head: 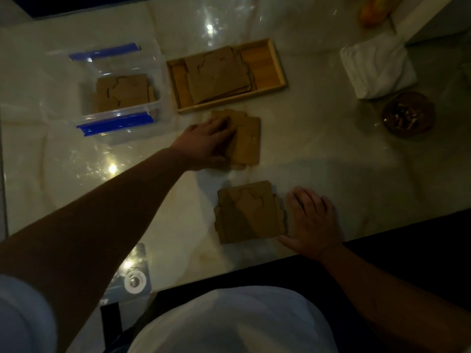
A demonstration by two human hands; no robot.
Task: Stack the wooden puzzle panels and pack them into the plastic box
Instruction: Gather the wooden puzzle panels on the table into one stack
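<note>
A clear plastic box [158,70] with blue clip handles stands at the upper left, with wooden puzzle panels [122,90] lying inside. A second pile of panels [248,141] lies mid-table; my left hand [209,142] rests on its left half, fingers curled around the edge. Nearer to me lies a third pile of panels [248,212]. My right hand [312,220] lies flat beside that pile's right edge, thumb touching its near corner. A wooden tray [276,64] behind holds more panels [216,75].
A white folded cloth [377,67] lies at the upper right, with a dark round bowl [407,113] of small bits below it. An orange object [374,11] sits at the top. The table's near edge runs diagonally past my right wrist. A clear lid [135,273] lies at lower left.
</note>
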